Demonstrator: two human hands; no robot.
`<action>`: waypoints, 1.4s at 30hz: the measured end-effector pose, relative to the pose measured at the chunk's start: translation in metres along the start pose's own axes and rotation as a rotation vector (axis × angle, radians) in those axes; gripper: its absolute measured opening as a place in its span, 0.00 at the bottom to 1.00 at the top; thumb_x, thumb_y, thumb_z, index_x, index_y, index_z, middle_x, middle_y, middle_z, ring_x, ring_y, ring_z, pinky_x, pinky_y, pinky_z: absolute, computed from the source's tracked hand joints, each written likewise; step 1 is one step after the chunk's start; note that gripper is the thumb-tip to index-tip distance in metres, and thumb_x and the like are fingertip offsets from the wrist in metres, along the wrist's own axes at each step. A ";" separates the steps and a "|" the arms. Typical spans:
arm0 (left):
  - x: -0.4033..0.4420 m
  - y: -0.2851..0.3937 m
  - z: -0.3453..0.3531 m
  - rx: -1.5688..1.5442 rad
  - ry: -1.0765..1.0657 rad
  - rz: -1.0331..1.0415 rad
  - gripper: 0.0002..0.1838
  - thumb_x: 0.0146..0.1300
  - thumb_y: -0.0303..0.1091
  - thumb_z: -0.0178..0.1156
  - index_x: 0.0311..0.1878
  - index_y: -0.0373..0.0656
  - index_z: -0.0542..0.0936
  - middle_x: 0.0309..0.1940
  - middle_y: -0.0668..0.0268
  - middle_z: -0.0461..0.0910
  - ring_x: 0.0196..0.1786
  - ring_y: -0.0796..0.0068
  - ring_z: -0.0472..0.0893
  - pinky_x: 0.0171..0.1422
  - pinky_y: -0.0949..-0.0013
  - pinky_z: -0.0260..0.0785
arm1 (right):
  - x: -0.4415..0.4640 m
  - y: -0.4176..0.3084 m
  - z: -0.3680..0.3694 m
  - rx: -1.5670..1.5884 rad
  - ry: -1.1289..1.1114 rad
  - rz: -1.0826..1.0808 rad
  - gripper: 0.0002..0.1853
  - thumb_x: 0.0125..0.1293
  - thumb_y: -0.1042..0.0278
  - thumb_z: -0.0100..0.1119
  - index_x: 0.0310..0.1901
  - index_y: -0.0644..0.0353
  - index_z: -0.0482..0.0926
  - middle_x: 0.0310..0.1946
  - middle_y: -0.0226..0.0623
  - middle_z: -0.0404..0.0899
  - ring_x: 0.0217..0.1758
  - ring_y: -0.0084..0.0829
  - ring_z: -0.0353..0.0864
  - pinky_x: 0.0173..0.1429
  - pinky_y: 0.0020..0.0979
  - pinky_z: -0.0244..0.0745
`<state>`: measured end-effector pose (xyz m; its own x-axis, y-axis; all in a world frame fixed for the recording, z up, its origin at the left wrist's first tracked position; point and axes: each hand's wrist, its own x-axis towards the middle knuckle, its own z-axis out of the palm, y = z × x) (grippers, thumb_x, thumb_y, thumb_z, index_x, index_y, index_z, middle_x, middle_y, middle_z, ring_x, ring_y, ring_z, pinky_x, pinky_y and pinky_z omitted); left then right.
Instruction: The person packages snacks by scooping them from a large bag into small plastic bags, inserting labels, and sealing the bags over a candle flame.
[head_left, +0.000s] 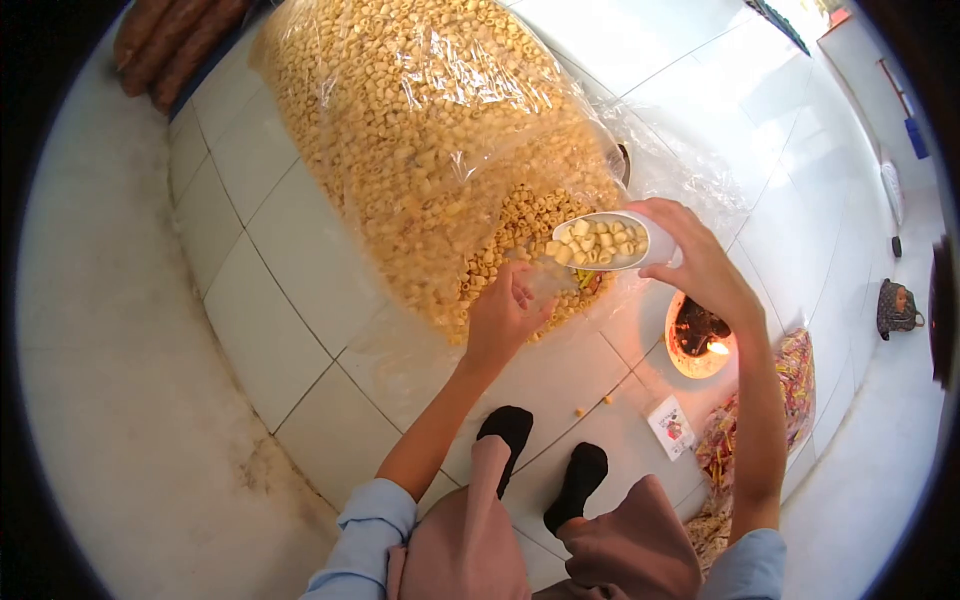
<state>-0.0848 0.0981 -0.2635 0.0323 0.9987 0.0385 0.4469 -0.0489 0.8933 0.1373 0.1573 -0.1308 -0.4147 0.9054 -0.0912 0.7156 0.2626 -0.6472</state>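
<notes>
A white scoop filled with short tube-shaped snack pieces is gripped by my right hand. Its mouth points left, toward my left hand. Closed fingers of that hand pinch a small clear plastic bag, just below the scoop's lip. Whether any pieces are inside the small bag is hard to see. Behind both hands lies a big transparent sack full of the same snack, its open end facing me. Something small and colourful shows beneath the scoop, partly hidden.
A bowl with dark contents and a lit flame stands close below my right forearm. Nearby are a white printed card and a bag of colourful packets. Loose snack pieces lie on the tiles by my feet. Brown sacks sit upper left.
</notes>
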 end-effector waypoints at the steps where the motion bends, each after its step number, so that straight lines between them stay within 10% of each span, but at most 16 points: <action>1: 0.003 0.000 0.002 0.008 0.001 0.035 0.27 0.43 0.36 0.69 0.46 0.42 0.67 0.20 0.69 0.69 0.25 0.78 0.72 0.31 0.75 0.67 | -0.001 -0.003 -0.007 -0.037 -0.005 -0.015 0.33 0.43 0.74 0.64 0.56 0.54 0.66 0.54 0.38 0.64 0.58 0.37 0.62 0.60 0.32 0.62; 36: 0.030 -0.014 0.010 0.017 0.022 0.221 0.26 0.44 0.39 0.68 0.44 0.43 0.68 0.31 0.63 0.76 0.26 0.74 0.74 0.30 0.73 0.68 | 0.006 -0.065 -0.009 -0.606 0.058 -0.316 0.31 0.41 0.84 0.60 0.51 0.57 0.68 0.55 0.36 0.65 0.55 0.39 0.65 0.57 0.34 0.66; 42: 0.024 -0.022 -0.002 0.017 0.033 0.114 0.25 0.45 0.38 0.68 0.46 0.44 0.67 0.32 0.64 0.75 0.26 0.74 0.74 0.31 0.72 0.68 | -0.007 0.038 0.041 -0.657 -0.084 0.011 0.32 0.38 0.83 0.63 0.51 0.61 0.67 0.53 0.41 0.65 0.55 0.42 0.63 0.61 0.34 0.61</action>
<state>-0.0954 0.1234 -0.2816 0.0547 0.9865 0.1541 0.4571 -0.1619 0.8746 0.1446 0.1472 -0.1857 -0.4291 0.8868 -0.1713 0.9028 0.4268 -0.0519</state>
